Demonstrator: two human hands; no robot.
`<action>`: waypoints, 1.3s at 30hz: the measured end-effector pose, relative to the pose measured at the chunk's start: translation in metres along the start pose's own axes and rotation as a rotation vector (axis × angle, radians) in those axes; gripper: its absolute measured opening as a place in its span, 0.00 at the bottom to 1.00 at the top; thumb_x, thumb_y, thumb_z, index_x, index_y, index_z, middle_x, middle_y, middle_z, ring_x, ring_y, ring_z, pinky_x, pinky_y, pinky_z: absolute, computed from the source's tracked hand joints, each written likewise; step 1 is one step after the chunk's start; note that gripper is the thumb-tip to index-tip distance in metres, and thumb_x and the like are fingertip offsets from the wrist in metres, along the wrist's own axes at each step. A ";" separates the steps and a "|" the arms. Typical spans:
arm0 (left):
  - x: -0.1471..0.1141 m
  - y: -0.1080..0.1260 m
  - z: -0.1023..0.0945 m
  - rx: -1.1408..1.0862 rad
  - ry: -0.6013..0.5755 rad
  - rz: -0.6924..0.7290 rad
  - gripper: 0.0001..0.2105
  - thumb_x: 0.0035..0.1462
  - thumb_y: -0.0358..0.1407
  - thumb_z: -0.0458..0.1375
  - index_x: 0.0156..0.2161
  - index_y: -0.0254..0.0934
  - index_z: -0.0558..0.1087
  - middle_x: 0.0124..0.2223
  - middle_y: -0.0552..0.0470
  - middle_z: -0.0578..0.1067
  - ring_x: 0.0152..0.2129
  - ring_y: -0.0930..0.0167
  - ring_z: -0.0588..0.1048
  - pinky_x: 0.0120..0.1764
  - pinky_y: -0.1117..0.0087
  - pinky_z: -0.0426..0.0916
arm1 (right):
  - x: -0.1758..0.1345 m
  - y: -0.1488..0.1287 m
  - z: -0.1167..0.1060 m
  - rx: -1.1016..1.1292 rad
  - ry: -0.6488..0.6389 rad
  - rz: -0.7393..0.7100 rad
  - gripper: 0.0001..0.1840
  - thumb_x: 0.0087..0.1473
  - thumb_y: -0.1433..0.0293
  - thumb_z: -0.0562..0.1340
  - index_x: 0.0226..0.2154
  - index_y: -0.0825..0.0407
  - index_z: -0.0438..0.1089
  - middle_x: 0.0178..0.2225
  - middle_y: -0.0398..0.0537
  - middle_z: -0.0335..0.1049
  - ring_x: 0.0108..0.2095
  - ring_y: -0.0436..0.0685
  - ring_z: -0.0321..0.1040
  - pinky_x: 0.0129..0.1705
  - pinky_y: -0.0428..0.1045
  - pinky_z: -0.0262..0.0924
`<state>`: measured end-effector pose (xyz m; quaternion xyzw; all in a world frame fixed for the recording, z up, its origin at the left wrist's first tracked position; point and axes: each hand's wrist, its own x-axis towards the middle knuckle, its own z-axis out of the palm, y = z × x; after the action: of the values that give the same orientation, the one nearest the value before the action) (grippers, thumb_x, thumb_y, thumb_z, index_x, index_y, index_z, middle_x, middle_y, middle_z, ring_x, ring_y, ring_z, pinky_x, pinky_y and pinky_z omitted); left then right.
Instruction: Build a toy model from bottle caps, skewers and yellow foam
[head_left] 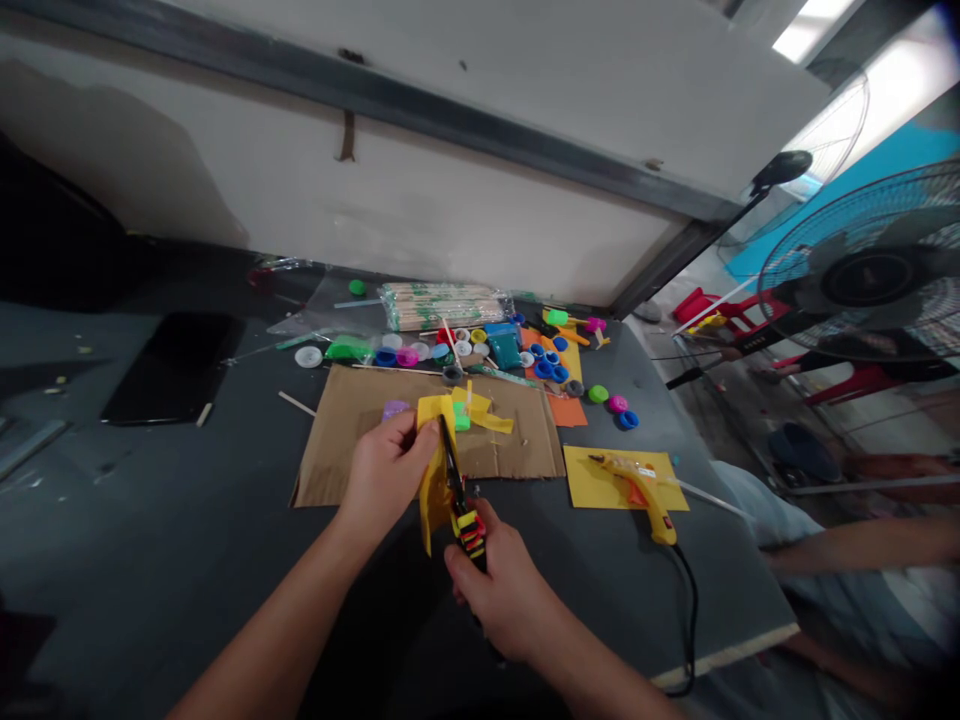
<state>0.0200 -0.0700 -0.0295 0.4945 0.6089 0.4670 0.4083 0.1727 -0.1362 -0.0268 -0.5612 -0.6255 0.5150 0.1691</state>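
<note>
Forearms (277, 610) nearest; yellow paper (435, 406) apparently mid-cut

Left hand (382, 475) pinches the paper above the cardboard's (330, 430) near edge. Scissors (453, 478) lie along its right side (blade gap unclear), right hand (502, 575) closed round the handles. Yellow strips (495, 424) rest loose beyond, so some cutting looks done; held piece not visibly severed. Glue gun (649, 488) lies unheld, rightward.

Left hand (379, 472) pinching yellow sheet (433, 410), right hand (510, 578) gripping black scissors (453, 470) against it; glue gun (651, 492) lying nearby.
</note>
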 end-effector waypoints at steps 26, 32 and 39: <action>0.001 -0.003 0.002 -0.041 -0.055 -0.014 0.12 0.53 0.41 0.54 0.24 0.36 0.68 0.21 0.58 0.62 0.19 0.76 0.60 0.22 0.76 0.55 | 0.008 -0.002 -0.009 -0.071 0.094 -0.022 0.13 0.50 0.72 0.57 0.41 0.52 0.64 0.31 0.45 0.70 0.31 0.53 0.67 0.34 0.47 0.58; 0.005 -0.001 -0.005 -0.092 -0.042 -0.016 0.11 0.51 0.41 0.55 0.31 0.34 0.73 0.26 0.55 0.69 0.23 0.74 0.65 0.25 0.75 0.61 | 0.004 -0.003 -0.016 -0.088 0.042 -0.021 0.11 0.49 0.72 0.58 0.39 0.52 0.63 0.29 0.44 0.69 0.29 0.52 0.65 0.32 0.46 0.56; 0.004 -0.002 -0.011 -0.053 -0.097 0.011 0.13 0.53 0.42 0.54 0.30 0.33 0.72 0.24 0.56 0.66 0.22 0.74 0.63 0.24 0.74 0.59 | 0.004 0.001 -0.015 0.009 -0.010 -0.042 0.11 0.50 0.73 0.57 0.39 0.51 0.63 0.25 0.41 0.68 0.28 0.51 0.66 0.32 0.46 0.58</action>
<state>0.0086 -0.0683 -0.0294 0.5090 0.5731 0.4606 0.4476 0.1837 -0.1264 -0.0227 -0.5444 -0.6359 0.5169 0.1791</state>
